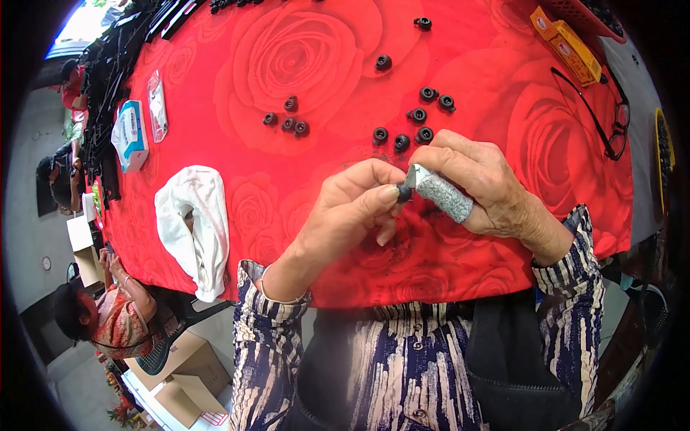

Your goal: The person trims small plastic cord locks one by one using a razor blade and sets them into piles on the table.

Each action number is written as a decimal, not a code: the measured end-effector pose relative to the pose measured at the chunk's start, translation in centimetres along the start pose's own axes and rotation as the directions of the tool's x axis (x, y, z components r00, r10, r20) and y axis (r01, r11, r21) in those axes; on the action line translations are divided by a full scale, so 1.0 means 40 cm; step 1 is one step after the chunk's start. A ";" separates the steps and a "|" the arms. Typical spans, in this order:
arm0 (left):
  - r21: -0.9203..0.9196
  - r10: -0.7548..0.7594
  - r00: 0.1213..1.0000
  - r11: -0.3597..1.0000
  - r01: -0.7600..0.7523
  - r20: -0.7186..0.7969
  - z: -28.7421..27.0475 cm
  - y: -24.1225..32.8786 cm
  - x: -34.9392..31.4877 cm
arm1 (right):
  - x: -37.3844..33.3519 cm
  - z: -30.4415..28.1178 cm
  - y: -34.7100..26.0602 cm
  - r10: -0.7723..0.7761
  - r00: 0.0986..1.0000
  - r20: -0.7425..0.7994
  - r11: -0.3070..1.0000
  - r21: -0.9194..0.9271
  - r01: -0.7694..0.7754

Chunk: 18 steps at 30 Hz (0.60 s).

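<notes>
Between thumb and fingers, my left hand [352, 205] pinches a small black round part [405, 192]. My right hand [489, 183] is closed around a short blade tool whose grey speckled handle [447, 195] looks wrapped. Its small metal blade [411, 177] meets the edge of the black part. Just beyond my hands lie several like black round parts [402, 142] on the red cloth. Another loose cluster of black parts [289, 124] sits farther left. Dark crumbs are scattered on the cloth beneath my hands.
A white cloth [190, 230] lies left on the red rose-patterned tablecloth [302, 65]. Near it stand a tissue pack [131, 136] and a clear packet [157, 106]. To the right are eyeglasses [617, 129] and a yellow box [566, 47]. Long black strips [108, 93] pile up far left; people sit beyond.
</notes>
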<state>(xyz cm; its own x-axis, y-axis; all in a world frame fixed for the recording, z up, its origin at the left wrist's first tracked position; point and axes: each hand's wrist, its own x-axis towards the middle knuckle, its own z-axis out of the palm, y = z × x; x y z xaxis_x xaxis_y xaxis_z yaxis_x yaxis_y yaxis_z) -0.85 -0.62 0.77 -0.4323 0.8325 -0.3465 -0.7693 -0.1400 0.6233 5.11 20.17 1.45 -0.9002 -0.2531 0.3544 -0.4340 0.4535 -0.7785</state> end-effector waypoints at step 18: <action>-0.115 0.064 0.995 0.991 -0.072 -0.073 -0.006 0.005 0.007 | 0.007 0.001 -0.021 -0.012 0.994 -0.105 0.999 -0.043 0.008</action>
<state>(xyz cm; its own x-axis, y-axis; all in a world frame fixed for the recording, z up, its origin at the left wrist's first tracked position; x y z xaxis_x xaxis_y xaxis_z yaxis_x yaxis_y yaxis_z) -1.22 -0.56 0.64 -0.5139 0.7806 -0.3558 -0.7849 -0.2603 0.5623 5.22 19.67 2.20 -0.8935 -0.1673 0.4166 -0.4423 0.4878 -0.7526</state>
